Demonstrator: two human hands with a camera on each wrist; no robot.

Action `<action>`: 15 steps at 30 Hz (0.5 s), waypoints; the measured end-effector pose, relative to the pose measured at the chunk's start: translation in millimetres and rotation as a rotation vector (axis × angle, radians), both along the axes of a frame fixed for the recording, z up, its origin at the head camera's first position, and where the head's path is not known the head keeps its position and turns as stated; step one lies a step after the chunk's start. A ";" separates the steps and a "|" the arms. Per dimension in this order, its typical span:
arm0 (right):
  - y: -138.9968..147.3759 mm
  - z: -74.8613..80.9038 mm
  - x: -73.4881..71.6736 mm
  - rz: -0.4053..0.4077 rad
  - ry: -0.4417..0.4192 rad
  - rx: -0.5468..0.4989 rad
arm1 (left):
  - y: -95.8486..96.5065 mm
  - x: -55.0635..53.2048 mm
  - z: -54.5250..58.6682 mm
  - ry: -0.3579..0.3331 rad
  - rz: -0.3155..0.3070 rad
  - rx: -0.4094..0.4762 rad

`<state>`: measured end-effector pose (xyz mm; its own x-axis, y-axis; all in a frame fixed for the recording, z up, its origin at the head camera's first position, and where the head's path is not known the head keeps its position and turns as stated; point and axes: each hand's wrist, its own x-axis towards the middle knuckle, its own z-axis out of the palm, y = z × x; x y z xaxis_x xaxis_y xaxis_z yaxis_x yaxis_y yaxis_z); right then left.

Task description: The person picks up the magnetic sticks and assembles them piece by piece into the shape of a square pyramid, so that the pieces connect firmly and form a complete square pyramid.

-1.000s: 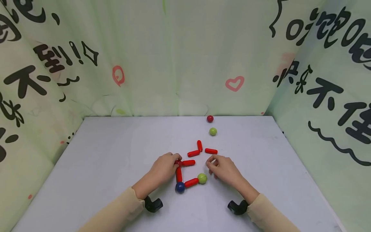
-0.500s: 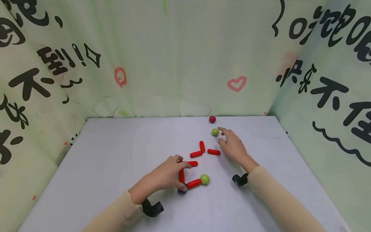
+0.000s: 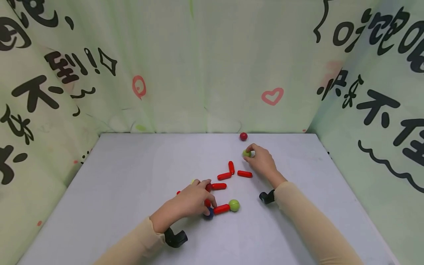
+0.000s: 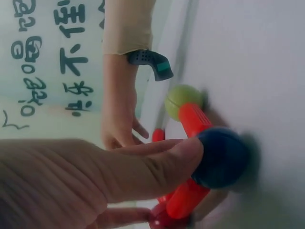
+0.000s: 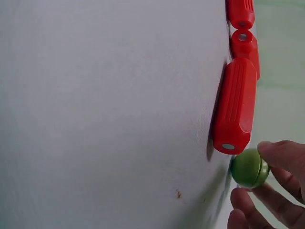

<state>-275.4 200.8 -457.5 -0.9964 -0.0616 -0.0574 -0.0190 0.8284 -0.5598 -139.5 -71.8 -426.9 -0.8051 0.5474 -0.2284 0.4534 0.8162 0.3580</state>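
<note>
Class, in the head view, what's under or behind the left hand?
Partly showing: a red ball, red rod and blue ball under the left hand; a yellow bit and red bit behind it. The rest is covered, unseen.

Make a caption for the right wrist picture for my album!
Right hand pinching a green ball near three red rods.

The rods (image 3: 244, 174) are red, the balls (image 3: 234, 205) green, red or blue.
</note>
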 end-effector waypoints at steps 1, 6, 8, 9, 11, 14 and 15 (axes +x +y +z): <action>-0.5 -0.6 -0.5 -0.006 0.003 -0.016 | -1.0 -1.4 -0.9 -0.012 0.009 0.015; -1.3 -2.0 0.4 -0.018 0.043 -0.033 | -4.0 -9.2 -6.0 -0.061 0.075 0.077; -1.9 -0.6 5.4 -0.020 0.068 -0.037 | -4.5 -11.3 -7.8 -0.072 0.096 0.100; -2.6 0.7 9.3 -0.021 0.079 -0.041 | -4.8 -12.0 -8.7 -0.075 0.103 0.110; -5.3 3.3 19.1 -0.013 0.100 -0.062 | -6.2 -13.4 -10.3 -0.086 0.114 0.131; -10.5 7.4 38.1 0.037 0.122 -0.096 | -8.8 -14.6 -12.6 -0.094 0.125 0.160; -12.6 8.4 44.4 0.061 0.126 -0.099 | -9.8 -14.9 -13.2 -0.094 0.127 0.167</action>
